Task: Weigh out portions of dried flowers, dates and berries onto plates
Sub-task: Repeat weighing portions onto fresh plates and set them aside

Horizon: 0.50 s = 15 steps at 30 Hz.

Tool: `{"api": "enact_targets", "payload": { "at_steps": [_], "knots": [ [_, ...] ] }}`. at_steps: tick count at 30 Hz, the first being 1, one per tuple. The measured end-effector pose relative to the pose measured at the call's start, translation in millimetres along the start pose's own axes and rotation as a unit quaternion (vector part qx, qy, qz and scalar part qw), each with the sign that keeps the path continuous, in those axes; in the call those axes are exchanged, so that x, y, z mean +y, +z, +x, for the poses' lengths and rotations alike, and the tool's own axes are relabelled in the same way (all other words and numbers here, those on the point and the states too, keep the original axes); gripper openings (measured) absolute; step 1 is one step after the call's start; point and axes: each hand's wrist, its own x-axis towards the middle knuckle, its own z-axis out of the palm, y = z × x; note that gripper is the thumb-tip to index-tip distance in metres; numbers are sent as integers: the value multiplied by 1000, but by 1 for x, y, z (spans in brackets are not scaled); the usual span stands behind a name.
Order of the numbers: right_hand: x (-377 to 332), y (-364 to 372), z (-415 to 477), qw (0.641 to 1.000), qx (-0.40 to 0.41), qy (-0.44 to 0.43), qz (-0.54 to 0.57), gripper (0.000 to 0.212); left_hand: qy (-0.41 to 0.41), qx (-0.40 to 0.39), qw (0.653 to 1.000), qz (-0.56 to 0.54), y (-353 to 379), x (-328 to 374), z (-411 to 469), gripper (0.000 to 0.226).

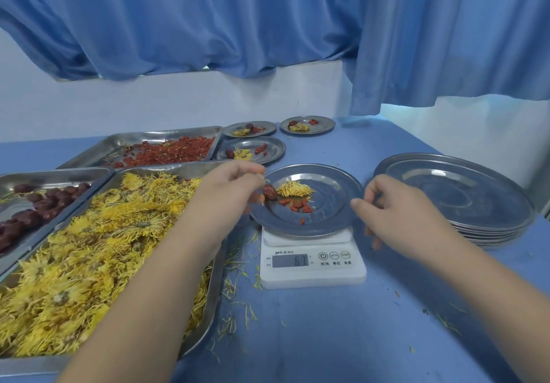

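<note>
Tray (218, 275) of yellow flowers lies under your left forearm | plate (333, 216) sits on scale (312, 277) | your left hand (229, 187), fingers curled, at plate's left rim, hold unclear | your right hand (395, 214) curled at right rim, grip unclear | date (270, 193) on plate, just beside left fingertips

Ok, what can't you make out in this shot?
Head view:
- Scale display: digits blurred, unreadable.
- Left hand: its back hides whether the fingertips hold anything.
- Right hand: curled fingers hide any contact with the plate rim.
- Date tray: cut off by the left edge.
</note>
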Motion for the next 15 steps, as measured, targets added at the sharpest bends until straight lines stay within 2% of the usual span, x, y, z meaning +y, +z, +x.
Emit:
{"api": "enact_targets", "payload": {
  "at_steps": [5,9,15],
  "knots": [
    [3,5,4,997,-11,65,43,14,-44,59,994,-82,-9,-9,1,13],
    [1,9,4,987,-28,111,111,14,-99,52,979,-172,-13,-9,2,16],
    [1,14,5,971,-6,140,192,12,-113,46,972,-198,-8,-8,-1,21]
  ]
}}
